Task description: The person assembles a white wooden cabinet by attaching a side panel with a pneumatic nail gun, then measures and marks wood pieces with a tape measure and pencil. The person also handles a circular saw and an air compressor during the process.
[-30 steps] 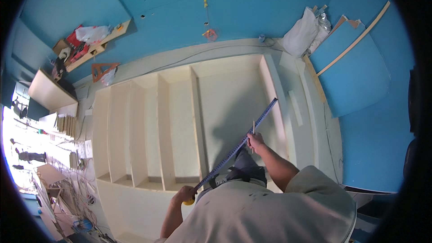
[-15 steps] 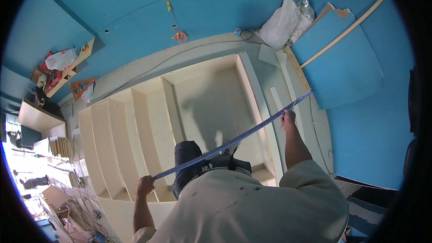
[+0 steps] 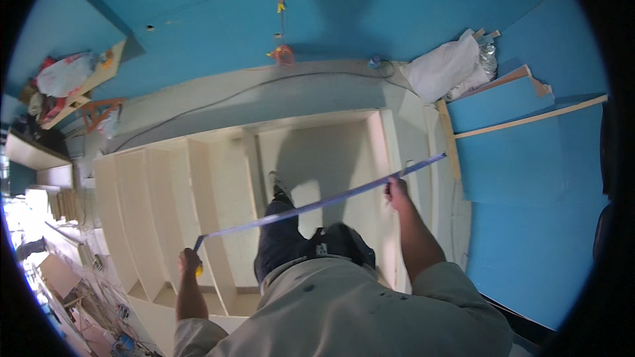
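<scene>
A long blue tape measure blade [image 3: 317, 206] stretches across in front of me, over the pale wooden cabinet frame [image 3: 317, 119] lying on the floor. My left hand [image 3: 188, 262] is closed at the blade's left end; a bit of yellow shows under the fingers, and the blade bends there. My right hand [image 3: 397, 192] grips the blade short of its far right end, which sticks out past the fingers. A thin light stick-like thing shows by that hand, too blurred to name. My legs are inside the frame's large right-hand compartment.
Several upright dividers [image 3: 198, 192] split the frame's left part. A dark cable [image 3: 264, 82] runs along the blue wall. White sacks [image 3: 443, 66], blue boards [image 3: 516, 158] and a wooden strip [image 3: 529, 116] stand at the right. Tools and bags [image 3: 69, 79] lie on a shelf at the left.
My left hand has moved left and the blade now bends near it. My right hand has shifted slightly left and down. The view has turned, and a shoe now shows inside the frame.
</scene>
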`<control>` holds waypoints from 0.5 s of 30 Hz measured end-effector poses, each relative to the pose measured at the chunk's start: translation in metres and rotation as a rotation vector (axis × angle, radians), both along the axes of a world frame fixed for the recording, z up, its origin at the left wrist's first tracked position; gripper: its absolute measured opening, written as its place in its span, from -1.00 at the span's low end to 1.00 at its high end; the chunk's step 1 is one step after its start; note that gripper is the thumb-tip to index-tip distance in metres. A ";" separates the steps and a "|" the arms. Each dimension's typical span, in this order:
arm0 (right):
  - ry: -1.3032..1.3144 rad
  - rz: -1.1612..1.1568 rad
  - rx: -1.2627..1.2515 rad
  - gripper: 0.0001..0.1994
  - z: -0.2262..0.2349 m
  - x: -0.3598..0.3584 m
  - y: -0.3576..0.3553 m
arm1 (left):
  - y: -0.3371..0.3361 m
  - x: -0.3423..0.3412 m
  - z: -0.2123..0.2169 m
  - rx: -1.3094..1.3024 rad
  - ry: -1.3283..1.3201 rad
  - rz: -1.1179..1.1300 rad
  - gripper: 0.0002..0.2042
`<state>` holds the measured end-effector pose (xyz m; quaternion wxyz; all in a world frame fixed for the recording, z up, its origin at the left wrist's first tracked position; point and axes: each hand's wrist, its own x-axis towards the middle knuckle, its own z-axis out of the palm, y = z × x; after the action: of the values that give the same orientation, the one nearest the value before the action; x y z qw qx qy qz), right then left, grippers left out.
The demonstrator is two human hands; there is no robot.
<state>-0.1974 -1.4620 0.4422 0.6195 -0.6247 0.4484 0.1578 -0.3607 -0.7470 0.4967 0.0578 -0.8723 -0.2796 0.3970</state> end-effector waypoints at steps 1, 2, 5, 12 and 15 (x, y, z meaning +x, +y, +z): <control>0.060 -0.090 -0.051 -0.65 0.005 0.019 0.022 | -0.010 0.032 0.008 -0.020 -0.004 0.186 -0.80; 0.040 0.037 -0.045 -0.62 0.014 0.039 0.040 | -0.004 0.047 0.000 -0.021 -0.007 0.269 -0.77; 0.022 -0.066 -0.127 -0.67 0.001 0.083 0.072 | -0.016 0.115 -0.004 -0.016 -0.017 0.139 -0.77; 0.159 -0.047 0.074 -0.57 -0.178 0.208 0.115 | 0.014 0.186 -0.149 -0.084 0.025 0.381 -0.84; 0.302 -0.074 0.124 -0.57 -0.308 0.253 0.110 | 0.136 0.118 -0.294 -0.281 -0.195 0.013 -0.84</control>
<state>0.0556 -1.3523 0.1343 0.5880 -0.5374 0.5486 0.2541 -0.2429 -0.6110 0.2031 -0.0945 -0.9044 -0.2313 0.3459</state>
